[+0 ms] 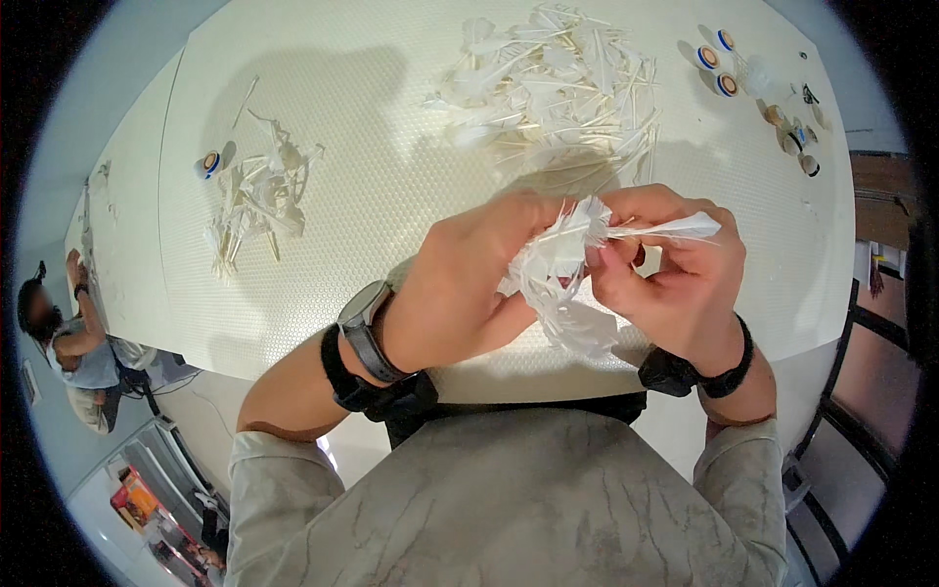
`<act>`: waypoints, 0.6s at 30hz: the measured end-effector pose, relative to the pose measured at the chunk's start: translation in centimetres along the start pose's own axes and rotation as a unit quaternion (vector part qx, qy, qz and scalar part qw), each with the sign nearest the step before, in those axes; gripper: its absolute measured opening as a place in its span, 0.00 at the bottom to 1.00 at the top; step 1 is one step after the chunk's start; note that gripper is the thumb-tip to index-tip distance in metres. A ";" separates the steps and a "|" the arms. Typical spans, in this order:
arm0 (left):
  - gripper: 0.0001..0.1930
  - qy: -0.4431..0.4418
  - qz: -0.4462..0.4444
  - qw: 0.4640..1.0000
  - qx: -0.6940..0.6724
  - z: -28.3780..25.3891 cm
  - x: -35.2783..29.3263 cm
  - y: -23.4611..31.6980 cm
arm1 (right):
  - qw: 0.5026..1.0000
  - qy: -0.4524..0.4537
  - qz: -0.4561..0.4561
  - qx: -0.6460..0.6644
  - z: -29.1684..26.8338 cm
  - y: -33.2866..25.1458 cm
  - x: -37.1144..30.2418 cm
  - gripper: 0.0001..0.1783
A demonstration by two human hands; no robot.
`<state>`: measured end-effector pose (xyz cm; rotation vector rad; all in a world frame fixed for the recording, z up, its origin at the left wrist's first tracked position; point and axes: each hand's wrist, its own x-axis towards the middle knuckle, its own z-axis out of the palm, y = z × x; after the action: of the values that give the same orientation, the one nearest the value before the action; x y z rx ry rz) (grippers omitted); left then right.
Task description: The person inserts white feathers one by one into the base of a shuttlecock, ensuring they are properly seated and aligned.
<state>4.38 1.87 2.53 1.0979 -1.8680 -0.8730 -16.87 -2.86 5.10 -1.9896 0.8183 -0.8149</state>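
Observation:
Near the table's front edge, my left hand (465, 269) is closed on a bunch of white feathers (562, 269) that droops below the fingers. My right hand (685, 279) meets it from the other side. Its thumb and fingers pinch a single white feather (690, 228), whose vane points right while its shaft end reaches into the bunch. Some of the fingertips are hidden behind the feathers. Beyond my hands lies a large loose pile of white feathers (562, 93). A smaller heap of feather pieces and shafts (259, 196) lies to the left.
A small round blue-rimmed piece (210, 163) sits by the left heap. Several similar blue-rimmed pieces (725, 85) and small round items (792, 143) stand at the far right of the white textured table (372, 127). Another person (78, 338) works at the table's far left.

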 end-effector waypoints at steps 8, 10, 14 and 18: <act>0.21 0.015 0.033 0.999 0.037 0.4 0.4 -0.2 | 0.997 0.060 -0.056 0.001 0.3 0.5 0.7 0.09; 0.21 0.025 0.047 0.998 0.040 0.4 0.3 -0.3 | 0.997 0.053 -0.053 0.005 0.3 0.4 0.8 0.10; 0.22 0.003 0.030 0.998 0.057 0.3 0.3 -0.1 | 0.997 0.066 -0.047 -0.020 0.3 0.3 0.6 0.10; 0.22 0.007 0.030 0.998 0.052 0.4 0.2 -0.3 | 0.994 0.060 -0.074 -0.050 0.2 0.3 0.9 0.11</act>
<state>4.08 1.64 2.17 1.1021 -1.9428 -0.7383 -16.25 -3.58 4.95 -2.1262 0.8007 -1.0050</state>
